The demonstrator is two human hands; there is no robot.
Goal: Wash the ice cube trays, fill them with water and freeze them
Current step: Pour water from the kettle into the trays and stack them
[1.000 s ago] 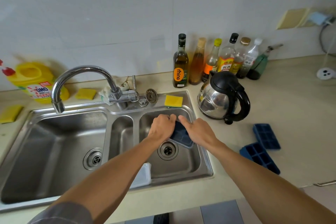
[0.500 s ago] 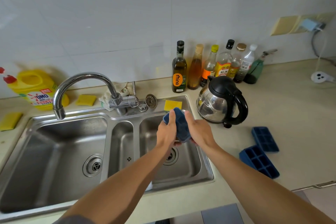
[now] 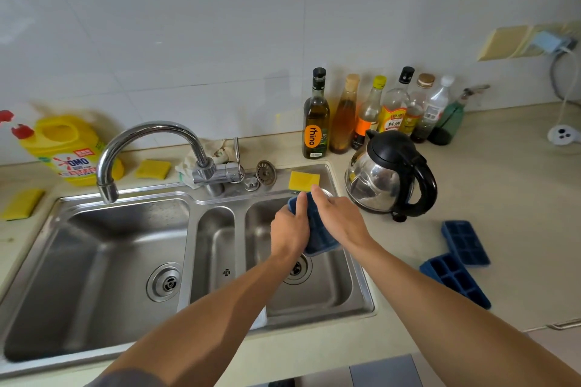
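Observation:
I hold a dark blue ice cube tray [image 3: 317, 231] lengthwise above the right sink basin [image 3: 317, 289]. My left hand [image 3: 289, 231] grips its left edge, thumb lying along the top. My right hand [image 3: 341, 218] grips its right edge, fingers reaching toward the far end. Two more blue ice cube trays lie on the counter to the right: one farther back [image 3: 465, 242], one nearer and tilted [image 3: 454, 280]. The chrome faucet [image 3: 147, 148] arcs over the large left basin [image 3: 94, 264], and no water shows at its spout.
A steel and black kettle [image 3: 390, 176] stands right of the sink. Several bottles [image 3: 371, 113] line the wall. Yellow sponges lie at the sink's back rim [image 3: 303, 181], behind the faucet [image 3: 153, 169] and far left [image 3: 22, 203]. A yellow detergent jug [image 3: 66, 148] sits at back left.
Both hands have lifted the blue tray up out of the right basin and tipped it so that it points away from me. The other two trays have not moved.

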